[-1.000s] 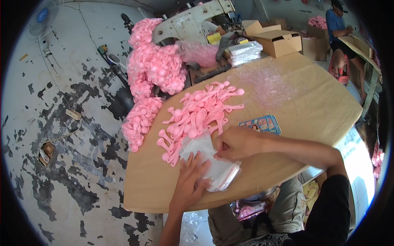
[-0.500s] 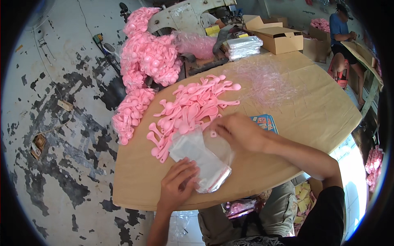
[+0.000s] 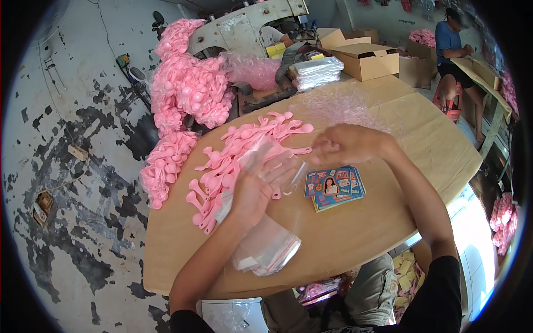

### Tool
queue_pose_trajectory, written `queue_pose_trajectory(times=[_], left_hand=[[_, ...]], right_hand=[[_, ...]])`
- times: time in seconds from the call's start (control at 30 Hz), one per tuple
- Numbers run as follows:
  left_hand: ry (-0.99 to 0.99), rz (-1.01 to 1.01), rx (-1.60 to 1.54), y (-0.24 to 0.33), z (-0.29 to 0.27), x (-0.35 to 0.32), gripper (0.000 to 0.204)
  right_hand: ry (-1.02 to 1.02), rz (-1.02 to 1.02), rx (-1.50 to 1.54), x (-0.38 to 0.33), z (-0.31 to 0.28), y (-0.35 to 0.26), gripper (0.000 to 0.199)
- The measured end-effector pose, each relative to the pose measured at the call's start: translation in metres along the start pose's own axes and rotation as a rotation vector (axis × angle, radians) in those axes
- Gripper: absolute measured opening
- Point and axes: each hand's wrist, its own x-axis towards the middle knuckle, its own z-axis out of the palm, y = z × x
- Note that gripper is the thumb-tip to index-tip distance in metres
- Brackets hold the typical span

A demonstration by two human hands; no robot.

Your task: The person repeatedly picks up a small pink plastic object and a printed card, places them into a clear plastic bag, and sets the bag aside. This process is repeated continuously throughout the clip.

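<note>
My left hand [image 3: 251, 194] is raised over the near side of a pile of pink plastic spoons [image 3: 227, 166]. It grips a clear plastic bag [image 3: 276, 162], whose outline is faint and smeared. Right of the bag, my right hand [image 3: 351, 145] is blurred by motion above the table; its fingers do not show clearly. Below my left wrist lies a stack of clear plastic bags [image 3: 272, 238], partly covered by my forearm. A stack of blue printed cards [image 3: 336, 188] rests just below my right hand.
Loose clear plastic strips [image 3: 347, 105] lie at the table's far side. Behind them are packed clear bags [image 3: 316, 72] and a cardboard box [image 3: 366, 58]. Large bags of pink spoons [image 3: 194, 91] line the left edge. A person [image 3: 452, 50] sits at another table, far right.
My left hand has left the bag stack and moved up, now holding a single bag. My right hand has moved away to the upper right, uncovering the cards. The view has shifted slightly.
</note>
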Motion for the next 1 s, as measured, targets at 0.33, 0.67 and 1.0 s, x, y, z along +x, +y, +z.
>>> queue_pose_trajectory(times=[0.33,0.67,1.0], left_hand=[[0.042,0.098,0.127,0.009,-0.017,-0.017,0.054],[0.084,0.084,0.126,-0.001,-0.036,-0.021,0.043],[0.075,0.210,0.099,-0.008,-0.045,-0.013,0.037]], right_hand=[[-0.466,0.271,0.196,0.017,-0.007,0.015,0.050],[-0.438,0.223,0.162,0.009,-0.003,-0.001,0.050],[-0.207,0.055,0.521,0.020,0.000,-0.006,0.024]])
